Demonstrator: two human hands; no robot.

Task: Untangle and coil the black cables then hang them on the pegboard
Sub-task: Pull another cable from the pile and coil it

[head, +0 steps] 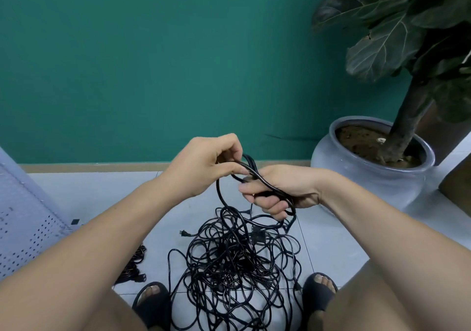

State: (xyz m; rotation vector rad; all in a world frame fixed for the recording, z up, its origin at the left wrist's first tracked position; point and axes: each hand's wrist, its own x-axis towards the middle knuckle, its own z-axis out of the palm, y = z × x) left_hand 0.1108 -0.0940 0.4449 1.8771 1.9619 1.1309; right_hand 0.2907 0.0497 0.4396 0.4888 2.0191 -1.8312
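Dark sandals [153, 302] stand on the tiled floor [107, 190], one either side of a tangled heap of black cables [234, 262]. Above the heap, the right hand [277, 190] is clenched round several gathered loops [265, 185] of cable, and a strand hangs from them into the heap. The left hand [204, 167] pinches the cable at the top of the loops, fingers curled. A white pegboard [23, 218] shows at far left, with coiled bundles [135, 264] on the floor near it, partly hidden by the left arm. A grey plant pot [369, 177] stands at right.
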